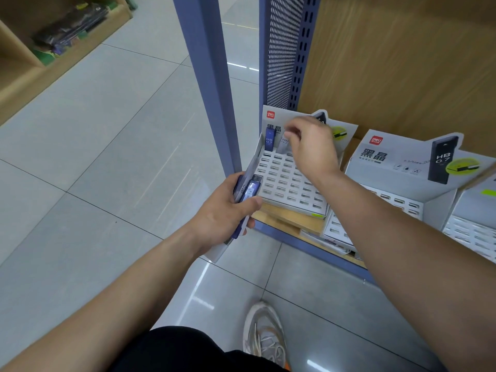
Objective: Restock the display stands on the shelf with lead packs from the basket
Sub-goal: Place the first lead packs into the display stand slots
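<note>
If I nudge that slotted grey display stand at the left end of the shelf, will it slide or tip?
It would probably slide easily: the display stand looks like thin card and most visible slots are empty, so it is likely light. Its low, wide base makes tipping unlikely, though the upright back card may flex.

Both bare forearms reach forward. The left hand (228,208) sits lower, its fingers and thumb wrapped round a few packs (249,190). The right hand (312,149) is higher and further out, wrist bent down, back to the camera. Its blurred fingertips (289,135) apparently pinch a grey pack (282,145).
</note>
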